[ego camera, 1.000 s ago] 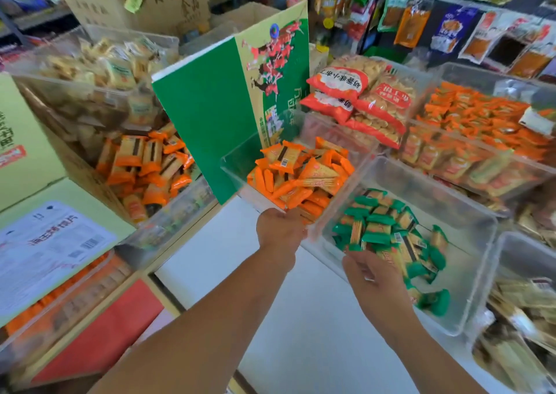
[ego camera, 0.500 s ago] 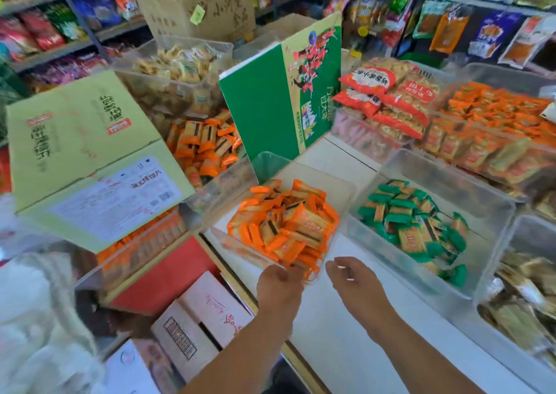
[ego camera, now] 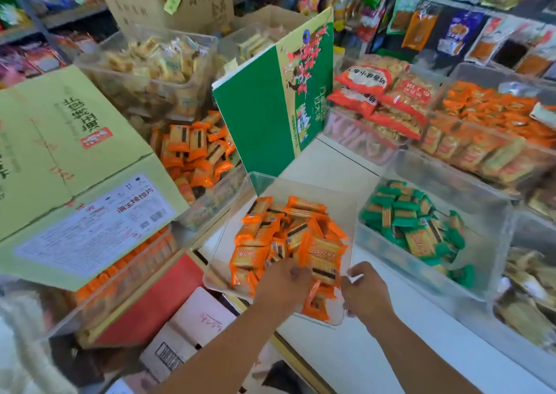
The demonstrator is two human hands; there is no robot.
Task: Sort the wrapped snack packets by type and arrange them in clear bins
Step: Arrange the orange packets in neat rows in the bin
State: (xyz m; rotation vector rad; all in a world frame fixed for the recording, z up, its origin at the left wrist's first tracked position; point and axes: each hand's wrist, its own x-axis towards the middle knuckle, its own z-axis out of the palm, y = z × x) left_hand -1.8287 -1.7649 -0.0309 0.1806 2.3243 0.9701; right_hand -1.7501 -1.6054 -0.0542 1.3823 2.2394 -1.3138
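Observation:
A clear bin (ego camera: 255, 180) holding several orange wrapped packets (ego camera: 288, 237) sits tilted at the near left edge of the white counter (ego camera: 376, 348), partly overhanging it. My left hand (ego camera: 282, 285) grips the bin's near rim, its fingers hidden among the packets. My right hand (ego camera: 365, 292) has its curled fingers on the bin's near right corner. To the right stands a second clear bin (ego camera: 493, 243) with several green wrapped packets (ego camera: 412, 222) inside.
An upright green box (ego camera: 264, 116) stands just behind the orange bin. A yellow-green carton (ego camera: 69, 159) lies over bins at the left, next to another bin of orange packets (ego camera: 192, 149). Filled bins line the right side. Cartons (ego camera: 192, 333) sit on the floor below the counter edge.
The bin of orange packets came back toward me, from beside the green box to the counter's near edge. My right hand left the green-packet bin and moved to the orange bin's corner.

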